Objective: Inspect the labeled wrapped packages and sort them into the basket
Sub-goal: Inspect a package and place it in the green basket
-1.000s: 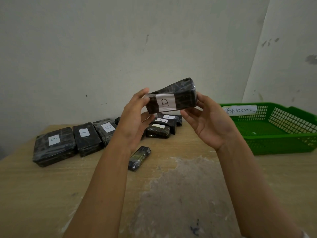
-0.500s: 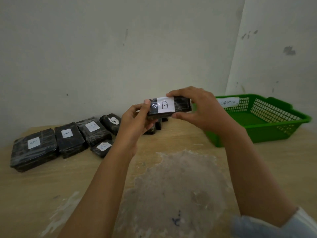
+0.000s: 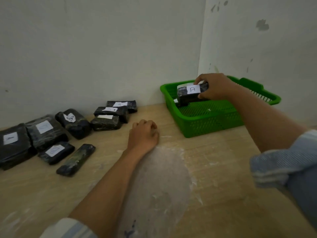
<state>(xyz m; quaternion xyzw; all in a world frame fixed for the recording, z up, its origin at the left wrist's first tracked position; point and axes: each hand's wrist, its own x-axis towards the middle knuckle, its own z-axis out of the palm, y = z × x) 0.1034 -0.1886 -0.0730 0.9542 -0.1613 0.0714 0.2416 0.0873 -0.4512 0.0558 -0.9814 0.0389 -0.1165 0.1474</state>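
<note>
Both hands no longer sharing pkg "A" (image 3: 191, 94): right hand (image 3: 215, 87) is gripping it alone inside green basket (image 3: 204, 125); left hand (image 3: 143, 134), loosely curled and empty, is resting on counter (image 3: 214, 194).

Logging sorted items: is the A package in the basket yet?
Partly: the A package sits within the green basket rim, in the right hand grip; contact with the floor cannot be told.

Bare workroom corner, scuffed walls (image 3: 103, 48), worn wooden table (image 3: 214, 194)

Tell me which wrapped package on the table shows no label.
The long narrow package lying nearest the camera, left of the left hand. Every other package there shows a white paper label on top.
</note>
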